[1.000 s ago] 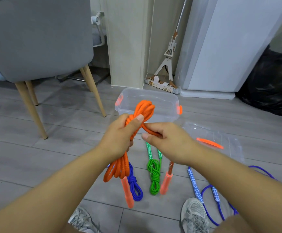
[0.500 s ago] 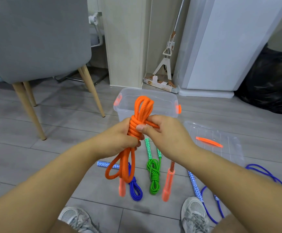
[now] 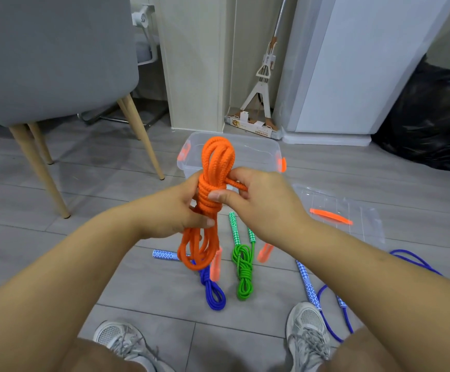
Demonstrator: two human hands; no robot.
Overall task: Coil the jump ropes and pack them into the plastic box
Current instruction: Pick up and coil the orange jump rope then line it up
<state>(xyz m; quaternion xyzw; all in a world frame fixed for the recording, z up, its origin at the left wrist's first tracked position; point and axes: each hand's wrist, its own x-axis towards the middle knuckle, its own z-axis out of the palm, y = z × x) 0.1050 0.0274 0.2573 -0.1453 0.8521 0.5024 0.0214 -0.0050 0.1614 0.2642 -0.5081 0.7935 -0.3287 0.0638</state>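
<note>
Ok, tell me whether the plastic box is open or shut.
Open: the plastic box stands with no lid on its rim, and the clear lid lies flat on the floor to its right.

Plastic box (image 3: pixel 258 157) open-topped, seemingly unobstructed; chair legs (image 3: pixel 143 140) left, lid (image 3: pixel 326 202) right.

Grey chair (image 3: pixel 52 49) left, mop (image 3: pixel 263 76) ctr, black bag (image 3: pixel 430 116) right.

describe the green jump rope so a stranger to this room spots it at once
Start at the clear plastic box on the grey floor and come toward the person's shoes. Three ropes lie there; the green jump rope is the middle one, coiled, between a coiled blue rope and a loose blue rope. It alone is green, with green-and-white handles.
</note>
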